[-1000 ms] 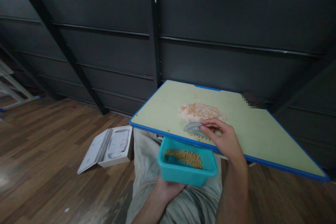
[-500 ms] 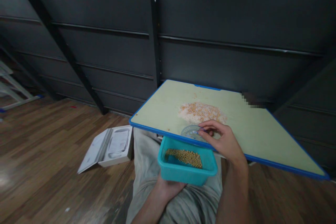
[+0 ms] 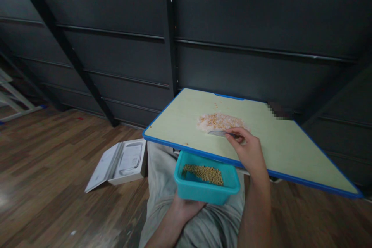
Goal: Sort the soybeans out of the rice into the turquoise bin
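My right hand (image 3: 243,141) pinches a clear plastic protractor (image 3: 217,133) between thumb and fingers. The protractor is at the near edge of a pile of white rice-like grains mixed with yellow beans (image 3: 221,121). This pile lies on a pale green folding table (image 3: 279,147) with a blue rim. Below the table's near edge, my left hand (image 3: 188,206) supports a teal plastic container (image 3: 203,194) from underneath; its fingers are mostly hidden. Yellowish beans (image 3: 207,173) cover part of the container's bottom.
An open white box (image 3: 130,162) lies on the wooden floor (image 3: 58,162) to the left. A dark panelled wall (image 3: 130,54) rises behind the table. A few stray beans (image 3: 215,105) lie apart from the pile. White metal legs (image 3: 17,89) stand at the far left.
My right hand has moved away from the table's near edge to the pile, carrying the protractor, which now appears more edge-on. The container and my left hand stay in place.
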Demonstrator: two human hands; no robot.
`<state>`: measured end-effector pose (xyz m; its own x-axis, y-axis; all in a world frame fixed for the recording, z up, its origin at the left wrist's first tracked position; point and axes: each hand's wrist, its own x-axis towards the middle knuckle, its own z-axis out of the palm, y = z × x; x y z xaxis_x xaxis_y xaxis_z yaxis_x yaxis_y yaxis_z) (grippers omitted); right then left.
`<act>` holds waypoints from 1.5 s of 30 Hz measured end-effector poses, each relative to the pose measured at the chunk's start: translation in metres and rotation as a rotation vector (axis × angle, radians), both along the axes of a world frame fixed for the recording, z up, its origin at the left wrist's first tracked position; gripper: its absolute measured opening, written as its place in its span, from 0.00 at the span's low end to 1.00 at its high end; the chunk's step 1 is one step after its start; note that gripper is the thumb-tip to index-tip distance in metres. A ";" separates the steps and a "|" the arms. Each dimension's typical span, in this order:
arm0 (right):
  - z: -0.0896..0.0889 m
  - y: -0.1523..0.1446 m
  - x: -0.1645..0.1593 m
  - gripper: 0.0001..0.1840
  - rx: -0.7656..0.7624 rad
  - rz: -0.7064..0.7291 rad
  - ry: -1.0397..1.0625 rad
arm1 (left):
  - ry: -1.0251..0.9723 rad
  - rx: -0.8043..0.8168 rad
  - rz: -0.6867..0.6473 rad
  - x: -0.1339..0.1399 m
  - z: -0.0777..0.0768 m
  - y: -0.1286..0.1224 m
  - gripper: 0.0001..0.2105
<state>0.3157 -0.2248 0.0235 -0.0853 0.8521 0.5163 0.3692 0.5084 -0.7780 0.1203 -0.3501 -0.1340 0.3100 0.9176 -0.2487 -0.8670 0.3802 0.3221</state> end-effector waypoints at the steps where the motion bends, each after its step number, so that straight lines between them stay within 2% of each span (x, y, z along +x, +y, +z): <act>1: 0.000 0.000 0.000 0.11 0.001 -0.006 0.008 | 0.008 -0.001 -0.003 0.000 -0.001 0.000 0.21; 4: -0.001 0.001 0.000 0.11 0.019 -0.039 0.042 | 0.022 -0.002 -0.004 -0.001 -0.001 0.000 0.22; 9: 0.000 0.001 0.001 0.12 0.042 -0.110 0.076 | 0.052 -0.019 0.002 -0.001 0.003 0.001 0.20; 20: -0.001 0.000 0.001 0.13 0.007 -0.093 0.076 | 0.030 -0.020 -0.002 -0.002 -0.001 -0.001 0.22; 27: -0.001 -0.001 0.000 0.14 -0.003 -0.070 0.072 | -0.022 0.087 -0.054 -0.004 -0.013 0.002 0.20; 34: 0.001 -0.002 -0.001 0.12 -0.005 -0.066 0.094 | -0.082 0.103 -0.060 -0.005 -0.027 0.002 0.20; 37: 0.001 -0.002 -0.001 0.12 -0.013 -0.055 0.092 | -0.058 0.114 -0.045 -0.003 -0.026 0.002 0.17; 45: 0.001 -0.003 -0.002 0.13 -0.034 -0.044 0.108 | -0.013 0.094 -0.041 -0.003 -0.019 0.001 0.17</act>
